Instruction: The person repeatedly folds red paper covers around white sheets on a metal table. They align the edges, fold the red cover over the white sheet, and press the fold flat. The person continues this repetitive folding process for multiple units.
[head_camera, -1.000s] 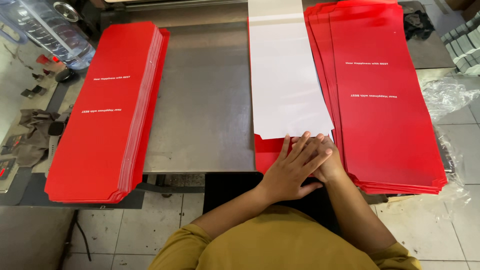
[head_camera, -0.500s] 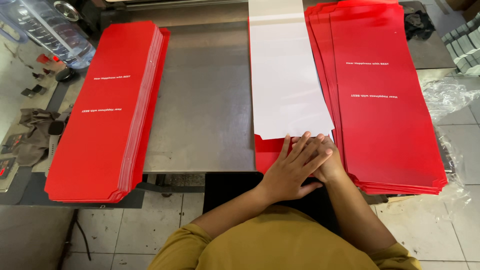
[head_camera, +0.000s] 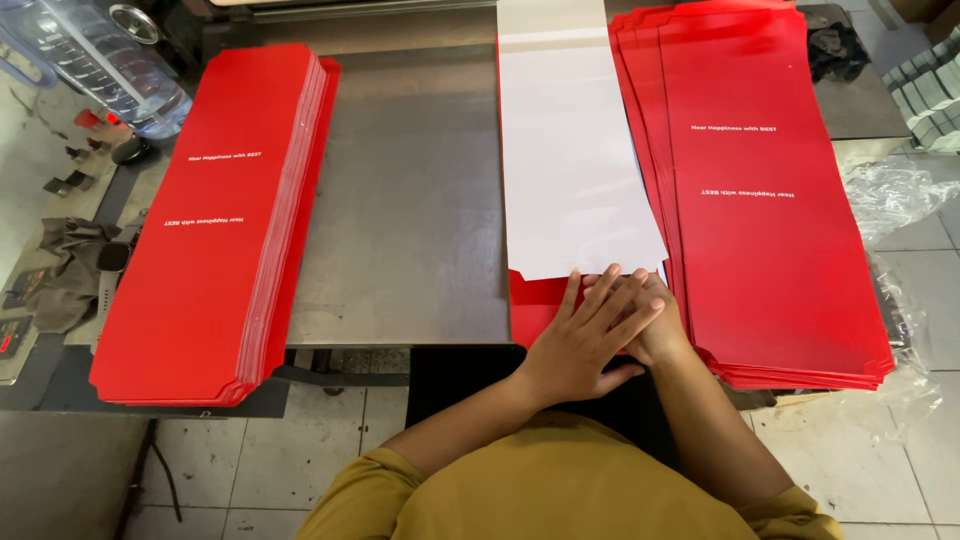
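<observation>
A: You are pressing your left hand, fingers flat and together, over your right hand, pinning the red card blank at the metal table edge.

B: Its white flap is lying folded over, likely so you are holding the crease; neither hand is gripping anything.

You stand at a grey metal table, its surface dull and scuffed, evenly lit with no hard shadows. Below its near edge you see a floor of pale square tiles with dark grout. Off the table's left edge sits a clear plastic water jug at the far corner, with rags and small clutter nearer you. Beyond the right edge lies crumpled clear plastic, and a dark cloth rests at the far right corner.
</observation>
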